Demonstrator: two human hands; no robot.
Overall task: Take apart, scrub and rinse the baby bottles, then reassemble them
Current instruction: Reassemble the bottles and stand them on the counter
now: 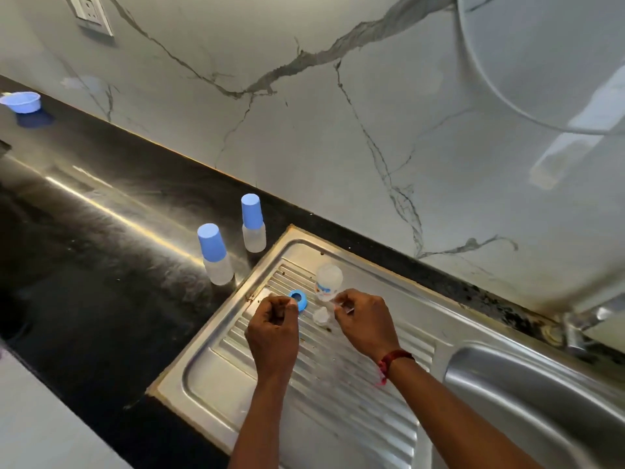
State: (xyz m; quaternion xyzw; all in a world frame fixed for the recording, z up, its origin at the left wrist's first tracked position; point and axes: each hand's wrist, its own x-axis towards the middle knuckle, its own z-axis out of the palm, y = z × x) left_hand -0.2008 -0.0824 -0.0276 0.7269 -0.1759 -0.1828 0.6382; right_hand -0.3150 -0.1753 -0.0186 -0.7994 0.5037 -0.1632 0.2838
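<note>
We are pinching the blue collar ring point(297, 298) with our left hand point(272, 321); our right hand point(367, 321) is hovering curled beside the open bottle point(328, 280); its grip we cannot tell.

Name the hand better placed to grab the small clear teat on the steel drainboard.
Right hand: it lies right beside the clear teat, while the left hand seems to pinch the blue plastic ring.

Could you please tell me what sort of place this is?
Probably a home kitchen: a steel sink with a ribbed drainboard sits in a black counter, a tap stands behind it, and a marble-look wall carries a socket.
</note>
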